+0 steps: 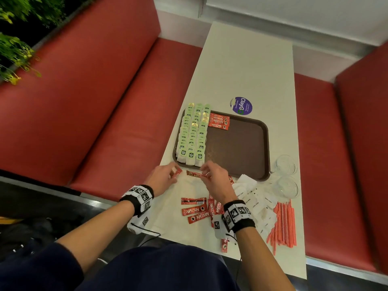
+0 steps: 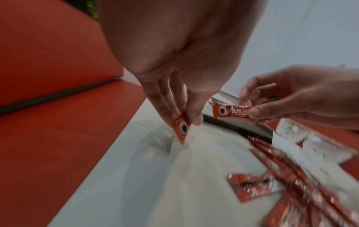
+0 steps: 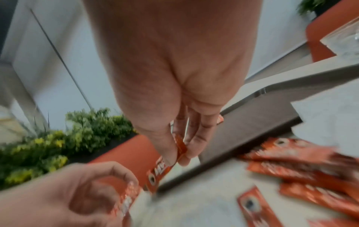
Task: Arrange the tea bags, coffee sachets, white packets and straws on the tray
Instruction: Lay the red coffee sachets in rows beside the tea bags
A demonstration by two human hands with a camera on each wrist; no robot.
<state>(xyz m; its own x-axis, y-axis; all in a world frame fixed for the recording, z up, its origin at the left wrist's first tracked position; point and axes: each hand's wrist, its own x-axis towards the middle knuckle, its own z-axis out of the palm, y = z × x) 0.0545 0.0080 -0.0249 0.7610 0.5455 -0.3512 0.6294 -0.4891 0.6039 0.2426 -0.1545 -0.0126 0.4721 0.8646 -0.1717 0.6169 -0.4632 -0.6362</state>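
A dark brown tray (image 1: pixel 241 148) lies on the white table, with three rows of green tea bags (image 1: pixel 193 133) along its left side and a few red coffee sachets (image 1: pixel 219 121) at its far edge. Just in front of the tray, my left hand (image 1: pixel 168 175) pinches one red coffee sachet (image 2: pixel 181 128) between thumb and fingers. My right hand (image 1: pixel 210 175) pinches another sachet (image 1: pixel 196 174) by its end, held level above the table. More loose sachets (image 1: pixel 196 213) lie near my wrists. White packets (image 1: pixel 256 200) and pink straws (image 1: pixel 283 225) lie to the right.
Two clear glass cups (image 1: pixel 286 164) stand at the tray's right near corner. A purple round sticker (image 1: pixel 241 105) sits beyond the tray. Red bench seats (image 1: pixel 115 122) flank the table on both sides. Green plants (image 1: pixel 16 53) stand far left.
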